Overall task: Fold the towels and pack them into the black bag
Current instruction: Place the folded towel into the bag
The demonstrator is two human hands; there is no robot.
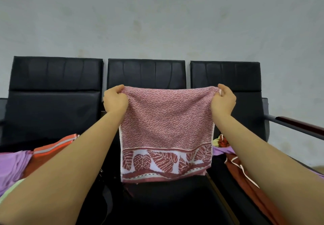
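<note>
Towel (166,119), pink-red terry with a white band of dark red leaves near its lower edge, is hanging in the middle of the frame, held up in the air in front of the centre seat (146,72) of a black three-seat bench. At its upper left corner the left hand (115,100) is pinching the cloth, fingers curled round the bunched edge. At the upper right corner the right hand (223,100) is gripping the other corner the same way, so the top edge is sagging slightly between them. Below the hem something black is lying on the seat, too dark to identify. Purple and orange cloths (35,158) are lying at the lower left, and more cloths (233,161), rust and purple, are lying at the lower right.
</note>
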